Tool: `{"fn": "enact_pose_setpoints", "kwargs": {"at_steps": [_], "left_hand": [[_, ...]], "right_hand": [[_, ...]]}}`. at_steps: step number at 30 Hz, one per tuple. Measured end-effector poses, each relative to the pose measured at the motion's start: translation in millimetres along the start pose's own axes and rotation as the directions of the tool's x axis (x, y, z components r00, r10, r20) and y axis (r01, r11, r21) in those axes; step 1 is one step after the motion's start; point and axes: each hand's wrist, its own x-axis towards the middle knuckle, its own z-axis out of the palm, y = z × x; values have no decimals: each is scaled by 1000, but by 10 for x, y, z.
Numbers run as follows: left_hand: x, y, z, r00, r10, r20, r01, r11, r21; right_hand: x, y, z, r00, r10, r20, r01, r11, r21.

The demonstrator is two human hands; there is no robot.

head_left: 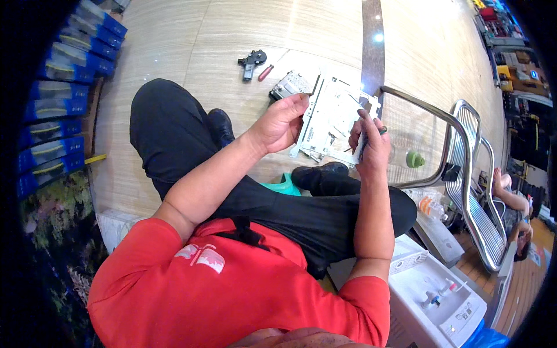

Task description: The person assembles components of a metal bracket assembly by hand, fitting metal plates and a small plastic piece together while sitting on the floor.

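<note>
A flat white metal panel point(335, 119) with cut-outs and small fittings is in front of me, tilted above the floor. My left hand point(282, 123) is closed at its left edge, thumb and fingers pinching the rim. My right hand point(371, 142) is over the panel's right side, fingers curled round a slim dark tool point(383, 130) whose kind I cannot make out. Beyond the panel's left edge, a grey perforated metal box point(290, 84) rests on the floor. Farther left are a red-handled screwdriver point(266, 72) and a black motor-like part point(252, 64).
Blue boxes point(55, 107) are stacked at the left. A chrome-framed bench point(464, 151) stands to the right, near a green cup-like object point(415, 159). A white water dispenser point(435, 290) is at my lower right. Another person's arm point(510, 194) shows at the far right.
</note>
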Motion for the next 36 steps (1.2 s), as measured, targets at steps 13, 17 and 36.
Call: {"fn": "enact_pose_setpoints", "kwargs": {"at_steps": [13, 17, 36], "left_hand": [[22, -23, -76, 992, 51, -116, -43, 996, 72], [43, -41, -96, 985, 53, -163, -39, 995, 88], [17, -38, -27, 980, 96, -175, -43, 958, 283]], "right_hand": [[59, 96, -17, 998, 50, -34, -53, 995, -79], [59, 113, -28, 997, 53, -52, -57, 995, -78], [89, 143, -26, 988, 81, -128, -99, 986, -137]]}}
